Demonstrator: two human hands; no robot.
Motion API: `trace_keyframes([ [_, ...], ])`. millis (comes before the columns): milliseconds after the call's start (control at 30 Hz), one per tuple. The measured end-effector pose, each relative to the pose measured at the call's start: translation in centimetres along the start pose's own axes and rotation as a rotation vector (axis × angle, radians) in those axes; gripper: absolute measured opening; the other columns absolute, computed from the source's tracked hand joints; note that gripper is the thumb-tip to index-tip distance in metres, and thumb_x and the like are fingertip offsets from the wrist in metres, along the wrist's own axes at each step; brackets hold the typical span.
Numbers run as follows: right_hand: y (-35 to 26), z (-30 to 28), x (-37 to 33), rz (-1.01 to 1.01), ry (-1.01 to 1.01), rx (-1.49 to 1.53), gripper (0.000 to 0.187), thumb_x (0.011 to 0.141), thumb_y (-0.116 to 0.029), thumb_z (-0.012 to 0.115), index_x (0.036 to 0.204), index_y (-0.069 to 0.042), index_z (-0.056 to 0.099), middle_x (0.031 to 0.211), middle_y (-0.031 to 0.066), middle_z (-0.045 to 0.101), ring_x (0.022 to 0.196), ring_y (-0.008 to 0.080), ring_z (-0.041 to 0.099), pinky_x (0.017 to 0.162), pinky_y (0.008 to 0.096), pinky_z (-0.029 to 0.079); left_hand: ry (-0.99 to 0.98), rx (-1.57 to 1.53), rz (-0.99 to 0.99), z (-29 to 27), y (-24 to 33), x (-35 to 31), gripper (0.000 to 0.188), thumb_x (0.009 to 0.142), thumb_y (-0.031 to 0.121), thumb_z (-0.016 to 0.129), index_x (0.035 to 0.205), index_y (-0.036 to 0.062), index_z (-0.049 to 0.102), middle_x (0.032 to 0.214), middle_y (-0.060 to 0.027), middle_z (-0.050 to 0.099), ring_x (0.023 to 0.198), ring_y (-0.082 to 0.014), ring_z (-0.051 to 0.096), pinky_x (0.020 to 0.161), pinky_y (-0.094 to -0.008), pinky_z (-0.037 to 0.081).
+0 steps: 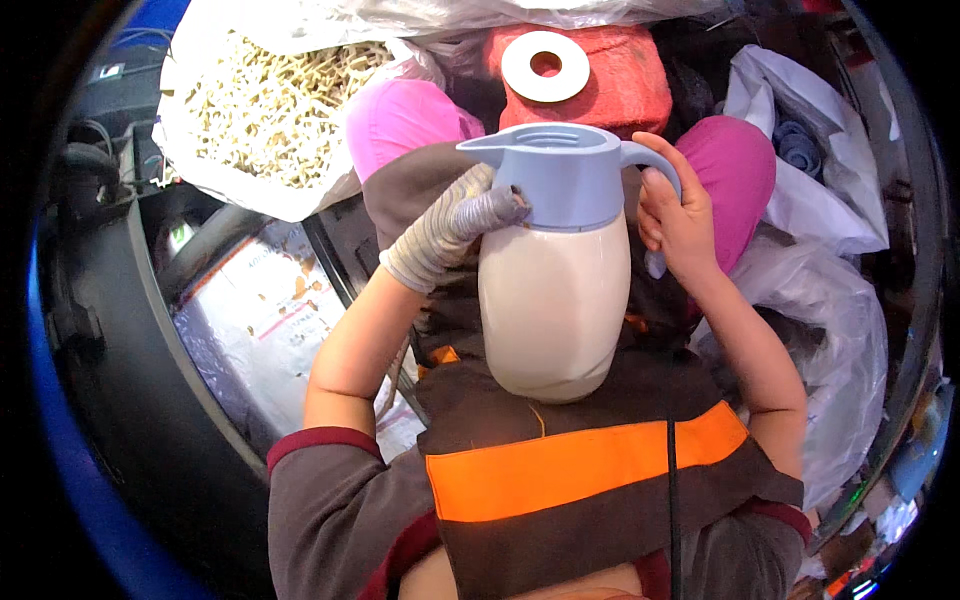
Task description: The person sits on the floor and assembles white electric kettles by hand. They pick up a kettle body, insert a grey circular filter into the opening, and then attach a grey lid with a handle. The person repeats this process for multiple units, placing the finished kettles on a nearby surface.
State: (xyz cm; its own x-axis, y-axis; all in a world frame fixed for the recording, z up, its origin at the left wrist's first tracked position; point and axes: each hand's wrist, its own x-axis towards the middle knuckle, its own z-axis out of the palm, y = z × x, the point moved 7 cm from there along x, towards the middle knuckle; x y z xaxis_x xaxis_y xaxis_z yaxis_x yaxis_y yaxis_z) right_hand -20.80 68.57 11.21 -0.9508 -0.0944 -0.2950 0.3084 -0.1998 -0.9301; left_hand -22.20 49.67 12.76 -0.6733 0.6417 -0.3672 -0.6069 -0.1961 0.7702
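Gloved left hand [450,228] braces a rounded cream-and-blue plastic-looking jug [556,300], right hand [684,212] grips its blue handle [640,152]; left slips, it might tip.

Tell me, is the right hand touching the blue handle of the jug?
Touching. The head view plainly shows the right hand curled around the blue handle, pressed against its outer edge.
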Motion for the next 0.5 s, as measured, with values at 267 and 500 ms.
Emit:
trace_keyframes([
  [267, -1.9, -0.6, 1.7, 0.293, -0.462, -0.005, 0.043, 0.09, -0.042, 0.048, 0.08, -0.001, 0.059, 0.061, 0.0043, 0.056, 0.049, 0.0121, 0.054, 0.049, 0.0219, 0.044, -0.108, 0.097, 0.047, 2.3, 1.7, 0.4, 0.066, 0.076, 0.036, 0.069, 0.129, 0.0035, 0.045, 0.119, -0.0053, 0.054, 0.111, -0.0151, 0.049, 0.096, -0.0303, 0.039],
  [500, -6.4, -5.9, 0.1, 0.219, -0.235, 0.04, 0.042, 0.089, -0.043, 0.051, 0.067, -0.007, 0.05, 0.045, -0.0032, 0.04, 0.037, 0.005, 0.039, 0.04, 0.0202, 0.03, 0.137, 0.551, 0.214, -3.6, 7.7, 7.0, 0.06, 0.084, 0.044, 0.06, 0.127, 0.0031, 0.049, 0.12, -0.013, 0.057, 0.113, -0.0232, 0.054, 0.095, -0.0313, 0.042],
])
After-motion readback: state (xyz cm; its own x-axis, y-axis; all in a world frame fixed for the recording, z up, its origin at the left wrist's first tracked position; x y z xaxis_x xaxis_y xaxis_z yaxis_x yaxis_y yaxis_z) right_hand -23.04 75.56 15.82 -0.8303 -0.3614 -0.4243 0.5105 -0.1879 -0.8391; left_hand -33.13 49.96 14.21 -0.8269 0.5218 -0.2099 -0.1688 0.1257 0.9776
